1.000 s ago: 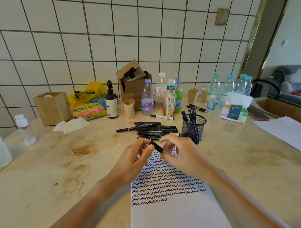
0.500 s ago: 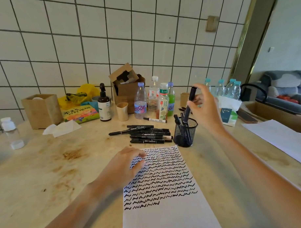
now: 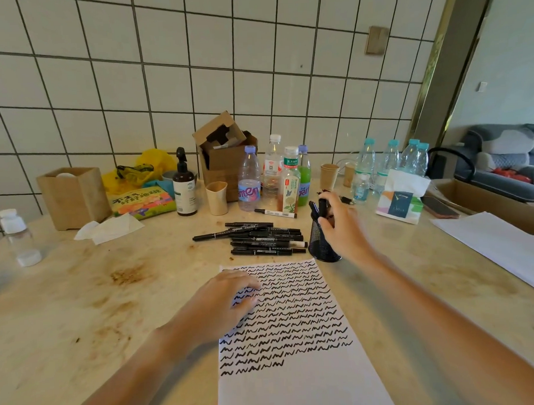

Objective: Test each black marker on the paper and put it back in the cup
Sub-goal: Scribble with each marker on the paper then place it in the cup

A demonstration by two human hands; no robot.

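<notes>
Right hand at the mesh cup, left hand flat on the paper
The right hand's fingers curl round a black marker standing upright in the cup, which sits on the desk just beyond the paper's far right corner. The left hand's fingers lie spread and relaxed on the paper's far left part, among rows of black squiggles. A pile of black markers lies just left of the cup
</notes>
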